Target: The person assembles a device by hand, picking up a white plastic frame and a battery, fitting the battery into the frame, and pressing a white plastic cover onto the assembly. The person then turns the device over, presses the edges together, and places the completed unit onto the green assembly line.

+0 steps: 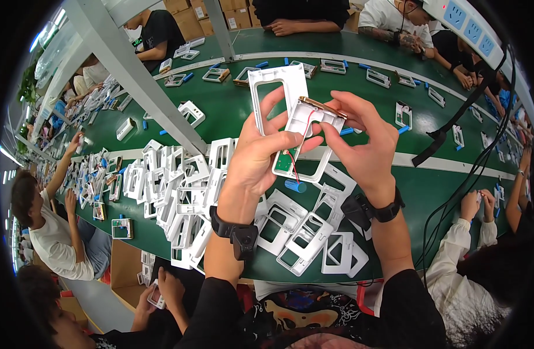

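Observation:
My left hand (252, 154) is closed around two white plastic pieces, with its thumb across the front one. Behind is an empty white frame (291, 75) with a rectangular window. The front piece is a white housing (320, 166) with a green circuit board (285, 162) and thin red wires inside. A blue cylindrical battery (295, 186) hangs just below it. At the housing's upper edge, a thin brown-gold panel (324, 109) sits tilted, pinched by my right hand (365, 136). Part of the right fingertips is hidden by the panel.
White empty frames (304, 235) lie below my hands, and a large heap (177, 192) rises to the left. Part-built housings with blue batteries line the green conveyor (360, 104) beyond. A grey metal post (145, 75) and black cables (482, 151) flank my workspace. Several co-workers sit around.

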Available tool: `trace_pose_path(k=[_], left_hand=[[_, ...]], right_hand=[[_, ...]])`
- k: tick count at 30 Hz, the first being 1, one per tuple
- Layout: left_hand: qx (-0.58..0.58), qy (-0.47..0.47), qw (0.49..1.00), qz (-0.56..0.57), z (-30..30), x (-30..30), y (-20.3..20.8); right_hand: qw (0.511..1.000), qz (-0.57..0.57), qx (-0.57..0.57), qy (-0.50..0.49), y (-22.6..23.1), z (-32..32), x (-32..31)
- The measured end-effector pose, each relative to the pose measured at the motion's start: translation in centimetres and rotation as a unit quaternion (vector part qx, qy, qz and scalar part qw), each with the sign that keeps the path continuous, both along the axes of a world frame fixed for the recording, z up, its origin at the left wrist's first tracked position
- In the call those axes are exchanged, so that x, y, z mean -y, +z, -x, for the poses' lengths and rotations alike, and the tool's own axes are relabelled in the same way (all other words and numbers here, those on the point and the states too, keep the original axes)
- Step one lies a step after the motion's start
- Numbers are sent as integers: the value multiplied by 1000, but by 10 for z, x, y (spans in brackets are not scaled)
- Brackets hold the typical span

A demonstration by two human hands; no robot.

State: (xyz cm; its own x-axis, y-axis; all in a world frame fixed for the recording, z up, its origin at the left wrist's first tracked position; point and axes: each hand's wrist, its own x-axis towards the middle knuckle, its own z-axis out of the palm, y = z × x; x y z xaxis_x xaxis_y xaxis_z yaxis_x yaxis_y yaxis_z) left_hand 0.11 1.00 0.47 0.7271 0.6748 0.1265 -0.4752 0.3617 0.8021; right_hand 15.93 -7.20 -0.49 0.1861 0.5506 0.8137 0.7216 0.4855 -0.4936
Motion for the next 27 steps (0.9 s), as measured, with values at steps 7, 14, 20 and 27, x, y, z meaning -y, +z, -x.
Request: trace_pose_path(k=[7,14,20,27], left_hand=[[2,8,998,55,0,0,0],[14,15,993,116,3,1,-1],[34,-63,987,143,2,8,3],[29,-95,984,150,2,11,1]], right_hand=[[989,80,-113,52,3,4,0],[990,91,-75,83,0,-4,0],[952,-38,-175,248,-10,-7,-6],[953,-51,-152,259,-16,-15,-7]])
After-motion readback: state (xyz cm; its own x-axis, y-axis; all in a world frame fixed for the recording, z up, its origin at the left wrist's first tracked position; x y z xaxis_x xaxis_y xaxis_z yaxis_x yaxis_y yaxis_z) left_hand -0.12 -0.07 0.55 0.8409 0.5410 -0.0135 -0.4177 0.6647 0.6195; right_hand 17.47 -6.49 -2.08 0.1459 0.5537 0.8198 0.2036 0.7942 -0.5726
